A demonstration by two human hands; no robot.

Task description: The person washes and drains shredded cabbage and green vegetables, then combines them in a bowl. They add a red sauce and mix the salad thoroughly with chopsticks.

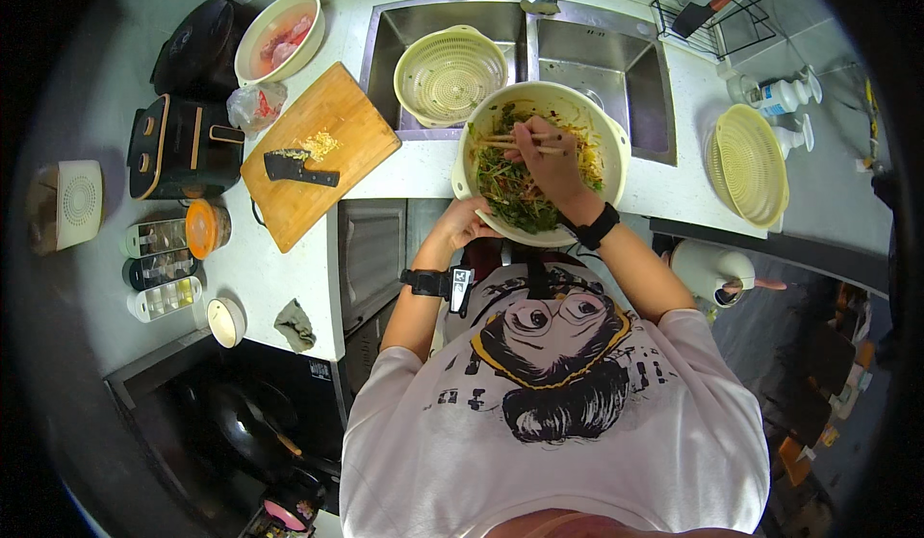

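Observation:
A large cream plastic basin (610, 177) sits tilted towards me at the counter's front edge, partly over the sink rim. Inside lies a mix of shredded vegetables and green leaves (516, 195). My left hand (462, 222) grips the basin's near left rim. With my right hand (545, 159) I hold a pair of wooden chopsticks (498, 141) over the mix; their tips reach the food on the left side. Behind the basin, a pale yellow colander (451, 76) rests in the left bowl of the steel sink (534, 40).
To the left, a wooden cutting board (354, 126) bears a cleaver (299, 170) and chopped garlic-like bits (321, 146). Beyond stand a bowl of raw meat (249, 69) and an air fryer (188, 148). A wok (249, 422) is at lower left, another colander (747, 166) at right.

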